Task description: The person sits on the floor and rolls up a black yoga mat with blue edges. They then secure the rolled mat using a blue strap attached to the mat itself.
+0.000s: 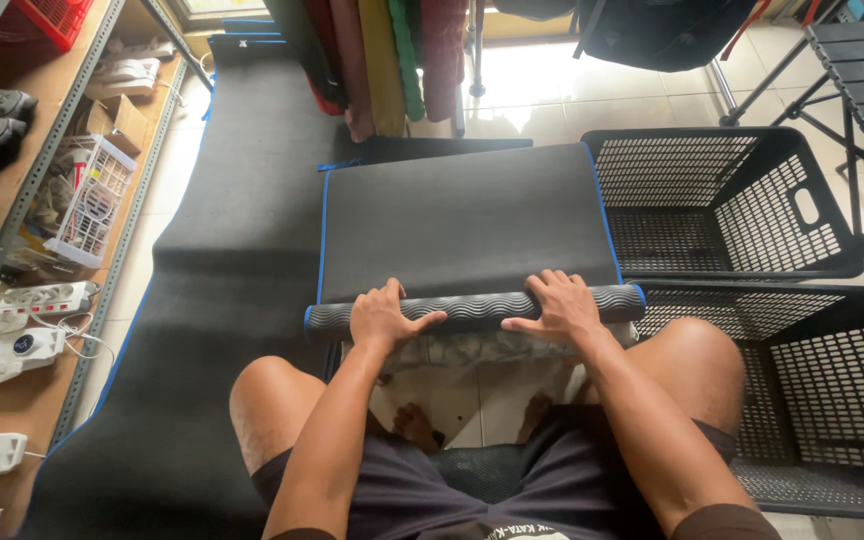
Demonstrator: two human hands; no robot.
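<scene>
A mat (462, 220) lies on the floor ahead of the knees, its near end rolled (472, 308). Two crates (722, 200) sit to its right, shelves (42, 200) to its left, hanging cloths (382, 60) behind.

Both palms hide part of the rolled mat (472, 308); the lower black crate (832, 400) runs off the right edge

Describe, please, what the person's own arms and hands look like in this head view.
Both arms are bare from the edge of the picture to the fingers: no sleeves, gloves, watch, bracelets or rings show on the left hand or the right hand. The fingernails are short. The person wears dark shorts with pale print near the waist.
</scene>
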